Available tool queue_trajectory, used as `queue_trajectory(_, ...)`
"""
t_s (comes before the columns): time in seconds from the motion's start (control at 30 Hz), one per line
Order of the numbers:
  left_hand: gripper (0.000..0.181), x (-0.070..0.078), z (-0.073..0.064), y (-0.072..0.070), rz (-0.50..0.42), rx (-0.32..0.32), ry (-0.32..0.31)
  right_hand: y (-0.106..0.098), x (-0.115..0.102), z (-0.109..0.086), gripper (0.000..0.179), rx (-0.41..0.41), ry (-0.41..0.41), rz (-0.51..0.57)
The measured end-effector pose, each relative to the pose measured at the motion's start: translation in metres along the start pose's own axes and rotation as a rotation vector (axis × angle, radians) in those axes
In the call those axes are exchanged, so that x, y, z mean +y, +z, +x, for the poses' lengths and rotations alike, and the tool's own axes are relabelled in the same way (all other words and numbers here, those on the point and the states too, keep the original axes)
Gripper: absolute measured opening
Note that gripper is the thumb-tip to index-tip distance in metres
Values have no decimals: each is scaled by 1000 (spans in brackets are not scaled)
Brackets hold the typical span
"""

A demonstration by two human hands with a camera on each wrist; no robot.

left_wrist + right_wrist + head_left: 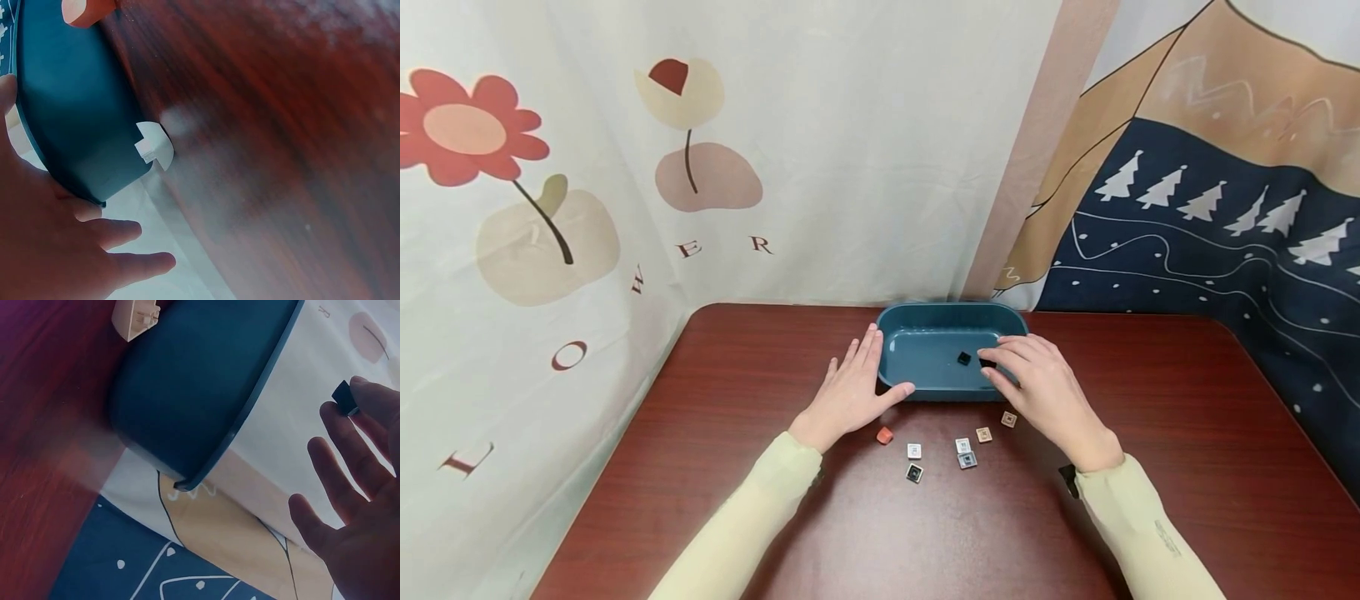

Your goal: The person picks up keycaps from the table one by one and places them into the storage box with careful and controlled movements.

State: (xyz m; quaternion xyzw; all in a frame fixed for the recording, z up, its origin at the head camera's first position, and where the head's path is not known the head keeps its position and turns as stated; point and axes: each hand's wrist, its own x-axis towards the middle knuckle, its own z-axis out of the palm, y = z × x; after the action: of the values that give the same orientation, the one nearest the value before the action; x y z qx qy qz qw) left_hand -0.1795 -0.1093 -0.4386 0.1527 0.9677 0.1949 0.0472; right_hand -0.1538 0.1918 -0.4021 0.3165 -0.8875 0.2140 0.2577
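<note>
Between thumb and index finger, my right hand [1043, 385] pinches a small black keycap [344, 398] over the right part of a teal basin [925, 394]. Another black keycap [964, 358] lies on the basin floor. My left hand [852, 390] rests at the basin's left end, fingers straight along the rim and thumb extended across the near corner. In front of the basin lie a red keycap [885, 435], a white keycap [913, 451], a black keycap with a pale edge [913, 473], a second white keycap [962, 446] against a grey one [967, 460], and two beige keycaps [984, 435].
The basin stands at the back edge of a dark red wooden table [775, 350]. A white curtain with flowers [850, 167] hangs behind it, and a dark blue cloth with trees [1187, 225] hangs at the right. A white piece [157, 145] shows by the basin's base.
</note>
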Motion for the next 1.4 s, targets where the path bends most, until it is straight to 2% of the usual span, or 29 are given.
queue_trajectory(0.27, 105, 0, -1, -1, -9, 7, 0, 2, 4, 12, 29, -27, 76, -31)
queue_trajectory(0.5, 105, 1, -2, -1, -20, 15, -2, 10, 12, 20, 29, -141, 201, -43)
queue_trajectory(0.63, 105, 0, -2, -1, -21, 16, 1, 15, 18, 23, 27, -194, 235, -46)
queue_trajectory(0.93, 108, -1, -2, -1, -8, 8, 4, 31, 27, 28, 23, -255, 222, -132)
queue_trajectory(1.2, 108, 0, -2, -2, -13, 4, 5, 38, 28, 36, 17, -349, 210, -160)
queue_trajectory(1.4, 109, 0, -2, -1, -5, -2, 1, 42, 29, 40, 13, -381, 183, -189)
